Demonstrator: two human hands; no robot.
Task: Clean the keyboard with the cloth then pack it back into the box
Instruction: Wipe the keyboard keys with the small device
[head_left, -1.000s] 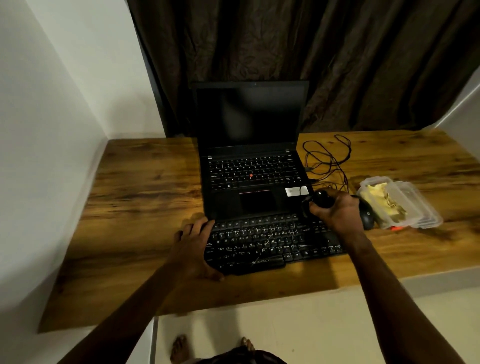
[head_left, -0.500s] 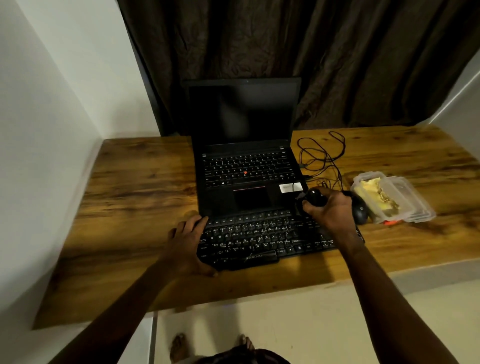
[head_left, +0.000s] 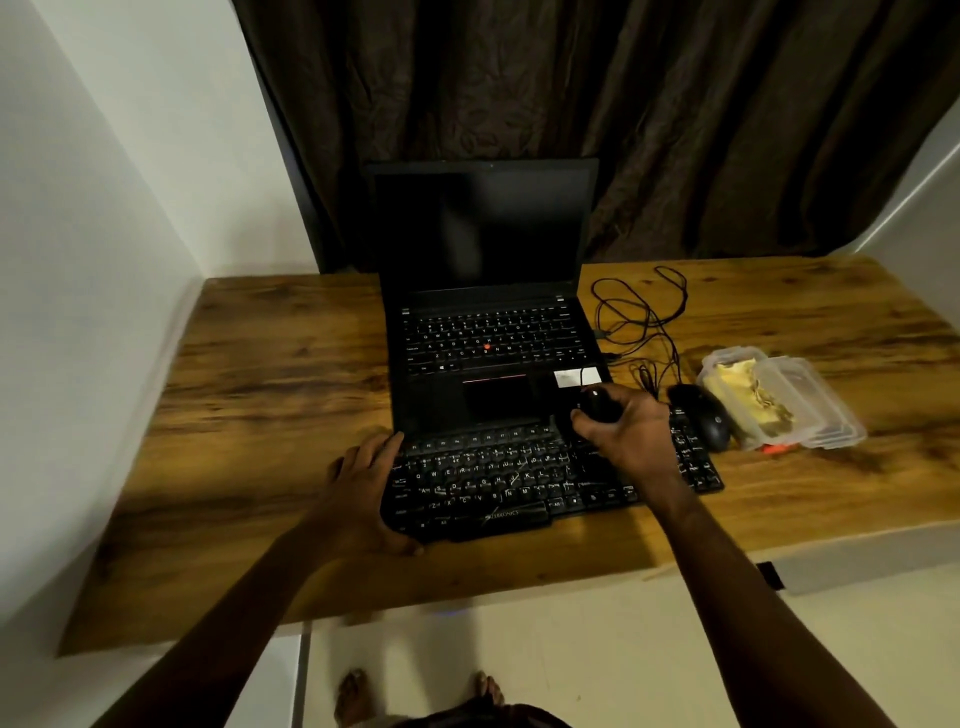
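Observation:
A black keyboard (head_left: 519, 483) lies on the wooden table (head_left: 270, 395), pushed up against the front of an open black laptop (head_left: 488, 332). My left hand (head_left: 358, 493) grips the keyboard's left end, fingers on its top edge and thumb at its front edge. Over the keyboard's right part, my right hand (head_left: 628, 436) holds a small dark rounded object (head_left: 597, 405). I cannot tell whether that object is a balled cloth.
A black mouse (head_left: 704, 418) sits just right of the keyboard, with tangled black cables (head_left: 639, 322) behind it. A clear plastic container (head_left: 779, 405) with yellowish contents stands further right. A white wall bounds the table on the left and a dark curtain hangs behind.
My right hand has shifted a little to the left with the dark object, uncovering the mouse. My left hand has kept its hold on the keyboard's left end.

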